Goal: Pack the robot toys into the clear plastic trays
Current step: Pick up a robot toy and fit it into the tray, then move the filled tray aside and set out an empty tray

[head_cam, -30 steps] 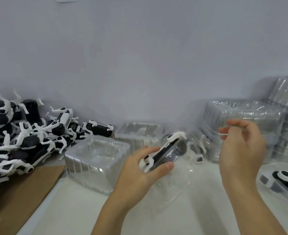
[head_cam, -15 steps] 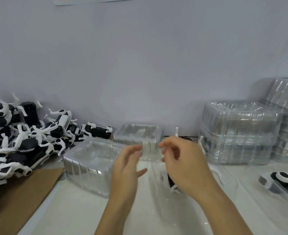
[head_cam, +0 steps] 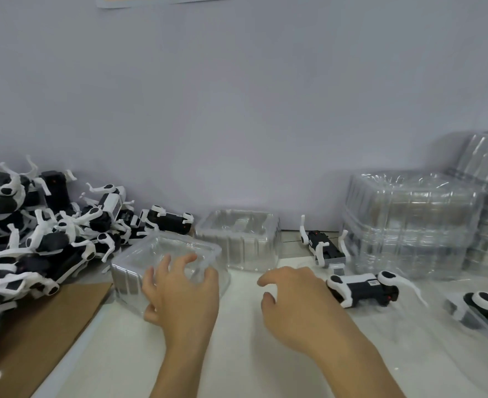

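A pile of black-and-white robot toys (head_cam: 50,234) fills the left side of the table. A stack of clear plastic trays (head_cam: 127,274) stands upside down beside it. My left hand (head_cam: 182,291) is on that stack's near right corner, with its fingers curled over the top tray. Near the table's middle my right hand (head_cam: 297,300) hovers with loosely curled fingers and holds nothing. Just right of it a robot toy (head_cam: 363,288) lies on its side in clear plastic. Another toy (head_cam: 323,248) lies legs-up behind it.
A second clear tray stack (head_cam: 245,242) stands by the wall. Tall stacks of clear trays (head_cam: 409,219) fill the back right. A packed toy (head_cam: 487,308) lies at the right edge. Brown cardboard (head_cam: 36,334) covers the front left.
My left hand let go of the robot toy and moved left onto the tray stack. The toy now lies to the right. My right hand came down and back toward the middle.
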`<action>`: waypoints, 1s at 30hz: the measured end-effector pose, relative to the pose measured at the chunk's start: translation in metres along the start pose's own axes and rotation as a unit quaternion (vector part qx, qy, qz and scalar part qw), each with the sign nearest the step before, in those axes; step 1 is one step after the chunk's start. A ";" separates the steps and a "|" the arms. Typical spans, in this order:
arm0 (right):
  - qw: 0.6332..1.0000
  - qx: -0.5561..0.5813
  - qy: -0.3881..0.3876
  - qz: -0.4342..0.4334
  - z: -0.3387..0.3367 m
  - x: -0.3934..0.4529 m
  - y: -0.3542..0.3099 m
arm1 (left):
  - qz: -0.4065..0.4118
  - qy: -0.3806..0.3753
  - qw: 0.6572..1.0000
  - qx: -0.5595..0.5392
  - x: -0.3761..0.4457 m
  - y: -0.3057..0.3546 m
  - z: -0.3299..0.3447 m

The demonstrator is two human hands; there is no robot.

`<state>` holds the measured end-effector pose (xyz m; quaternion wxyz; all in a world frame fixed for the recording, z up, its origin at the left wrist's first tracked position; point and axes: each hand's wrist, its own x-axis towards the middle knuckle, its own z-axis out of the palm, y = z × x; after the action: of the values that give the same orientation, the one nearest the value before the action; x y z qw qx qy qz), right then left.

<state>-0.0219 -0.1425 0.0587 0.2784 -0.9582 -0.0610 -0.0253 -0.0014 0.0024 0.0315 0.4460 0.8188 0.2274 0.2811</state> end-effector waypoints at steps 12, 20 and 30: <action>0.985 -0.027 0.037 0.165 -0.034 0.008 0.046 | 0.061 -0.049 0.971 0.228 -0.002 -0.014 -0.003; 0.935 -0.057 0.061 0.344 -0.043 0.010 0.086 | 0.074 -0.048 0.964 0.250 -0.001 -0.016 -0.005; 0.986 0.025 0.050 0.160 -0.006 0.018 0.048 | 0.097 -0.033 0.969 0.226 0.000 -0.018 -0.008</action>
<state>0.0024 -0.1844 0.0394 0.3058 -0.9457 0.1066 -0.0264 -0.0083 0.0160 0.0198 0.2273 0.9251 0.1896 0.2377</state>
